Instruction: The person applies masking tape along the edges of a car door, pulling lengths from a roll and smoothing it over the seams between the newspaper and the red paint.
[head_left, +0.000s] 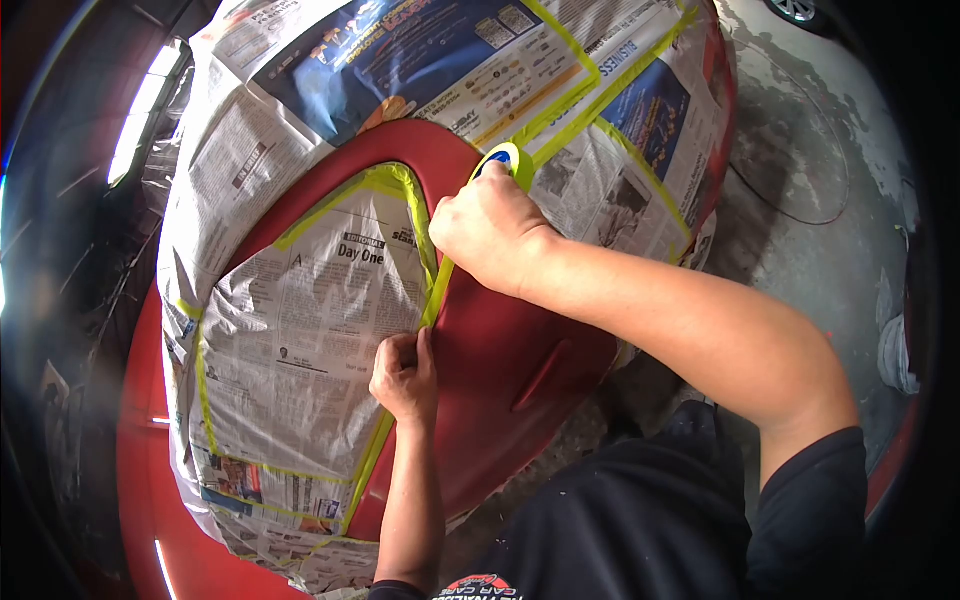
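My right hand point(490, 230) grips a roll of yellow-green masking tape point(508, 160) and holds it against a red car body panel point(500, 360). A strip of tape point(437, 290) runs from the roll down to my left hand point(405, 375). With its fingertips my left hand presses the strip onto the edge of the newspaper point(310, 330) that covers the window opening. More newspaper point(450, 60), taped along its seams, covers the rest of the car above and to the right.
Grey concrete floor point(810, 230) lies to the right, with a thin cable point(790, 215) looping across it. A dark interior with a bright light strip point(140, 110) shows at the left. A recessed door handle point(540, 375) sits in the red panel.
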